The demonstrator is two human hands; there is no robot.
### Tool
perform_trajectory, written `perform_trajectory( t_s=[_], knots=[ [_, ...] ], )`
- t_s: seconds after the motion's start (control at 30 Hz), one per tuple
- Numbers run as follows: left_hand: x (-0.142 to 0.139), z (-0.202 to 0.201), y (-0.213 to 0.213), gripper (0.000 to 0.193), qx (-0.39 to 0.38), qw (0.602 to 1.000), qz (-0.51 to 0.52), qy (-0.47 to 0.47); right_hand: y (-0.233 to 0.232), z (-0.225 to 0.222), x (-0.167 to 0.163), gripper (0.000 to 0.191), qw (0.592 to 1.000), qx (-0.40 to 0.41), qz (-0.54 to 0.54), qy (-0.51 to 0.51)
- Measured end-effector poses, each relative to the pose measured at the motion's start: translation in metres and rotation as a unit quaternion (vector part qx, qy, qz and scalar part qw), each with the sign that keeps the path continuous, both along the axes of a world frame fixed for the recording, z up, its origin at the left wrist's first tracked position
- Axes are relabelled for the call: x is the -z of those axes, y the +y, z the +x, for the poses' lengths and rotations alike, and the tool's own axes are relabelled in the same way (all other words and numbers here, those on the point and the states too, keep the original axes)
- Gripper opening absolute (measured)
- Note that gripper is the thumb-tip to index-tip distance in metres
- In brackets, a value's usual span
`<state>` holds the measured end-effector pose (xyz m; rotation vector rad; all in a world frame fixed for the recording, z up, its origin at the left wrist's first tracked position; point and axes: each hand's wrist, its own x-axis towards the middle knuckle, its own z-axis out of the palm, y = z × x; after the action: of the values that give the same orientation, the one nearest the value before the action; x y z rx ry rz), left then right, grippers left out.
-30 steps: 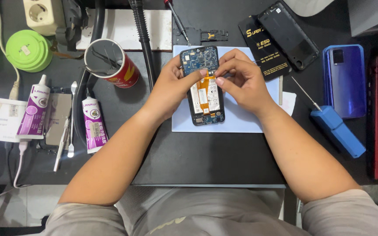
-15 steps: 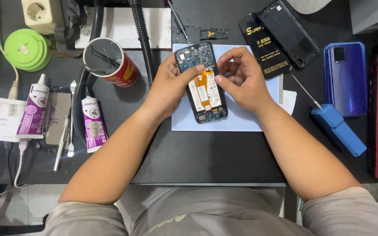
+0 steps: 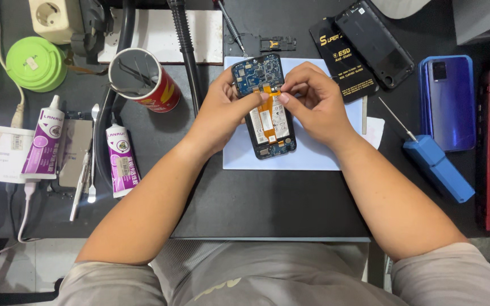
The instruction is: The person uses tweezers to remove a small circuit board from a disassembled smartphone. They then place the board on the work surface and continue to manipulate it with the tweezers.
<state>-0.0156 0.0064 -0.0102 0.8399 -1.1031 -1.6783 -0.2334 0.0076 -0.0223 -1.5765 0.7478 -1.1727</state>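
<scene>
Fingertips of both the left hand [image 3: 222,110] and right hand [image 3: 313,105] pinch the orange flex cable [image 3: 266,107] on the opened phone [image 3: 265,107], apparently seating it; pressing squarely seems needed next.

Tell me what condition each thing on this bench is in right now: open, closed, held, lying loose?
Opened phone: back off, circuit board bare, on the pale mat.
Left hand: gripping the phone's edge.
Right hand: fingertips on the orange ribbon cable.
Blue phone: closed, lying apart.
Glue tubes: capped, lying flat.
</scene>
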Motion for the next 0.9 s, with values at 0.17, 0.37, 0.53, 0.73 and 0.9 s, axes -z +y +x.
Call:
perform_trajectory(
  t_s=[0.17,0.37,0.53,0.73,0.9],
  knots=[
    [0.0043,-0.0009,-0.0009,0.037,0.008,1.0,0.0,0.016,0.0006,-0.0025,0.002,0.009,1.0,0.01,0.021,0.004],
    [0.0071,-0.0023,-0.0021,0.034,0.009,0.999,-0.015,0.026,0.0012,-0.0024,0.0051,0.013,1.0,0.01,-0.008,-0.001],
    [0.0051,-0.0018,-0.0007,0.036,0.01,1.0,0.002,0.026,0.0019,-0.002,0.0097,0.027,0.998,-0.001,0.045,-0.036],
    [0.0017,-0.0028,-0.0012,0.038,0.013,1.0,0.009,0.018,-0.0007,-0.0035,0.0101,0.04,0.996,0.015,0.079,-0.037],
    [0.0041,-0.0039,-0.0003,0.039,0.01,1.0,0.007,0.014,-0.0012,-0.0035,0.0081,0.04,0.995,0.012,0.091,-0.038]
  ],
)
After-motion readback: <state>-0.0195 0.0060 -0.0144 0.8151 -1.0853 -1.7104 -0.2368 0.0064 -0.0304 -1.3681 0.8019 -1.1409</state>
